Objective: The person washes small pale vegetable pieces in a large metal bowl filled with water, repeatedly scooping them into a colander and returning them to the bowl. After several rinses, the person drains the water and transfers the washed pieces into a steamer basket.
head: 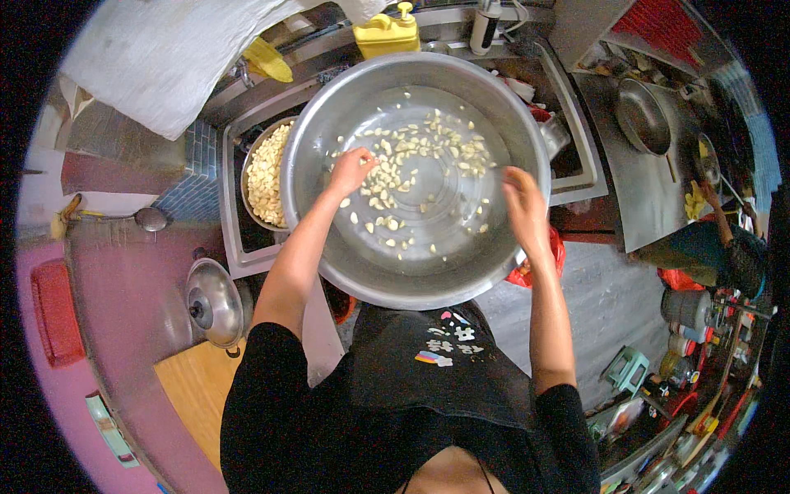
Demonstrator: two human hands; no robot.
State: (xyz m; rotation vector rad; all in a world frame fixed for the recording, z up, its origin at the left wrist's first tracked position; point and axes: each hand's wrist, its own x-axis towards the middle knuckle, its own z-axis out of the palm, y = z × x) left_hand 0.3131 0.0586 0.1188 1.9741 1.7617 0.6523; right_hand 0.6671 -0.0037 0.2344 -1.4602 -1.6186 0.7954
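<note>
A large round metal basin (407,290) stands over the sink before me, with water and many peeled garlic cloves (426,145) in it. Inside its left part is my left hand (353,170), fingertips drawn together by the cloves; a small pale piece shows at the fingertips, likely a clove. My right hand (524,200) is at the basin's right inner side, blurred, its fingers slightly bent, with nothing seen in it. Left of the basin, partly behind its rim, a metal bowl (245,185) is heaped with more peeled cloves (266,176).
A yellow jug (387,38) and a white bottle (485,28) stand behind the basin. The sink's edge (586,179) runs around it. At left is a lidded metal pot (214,302); at right, a wok (644,117) and another person (734,247) at a counter.
</note>
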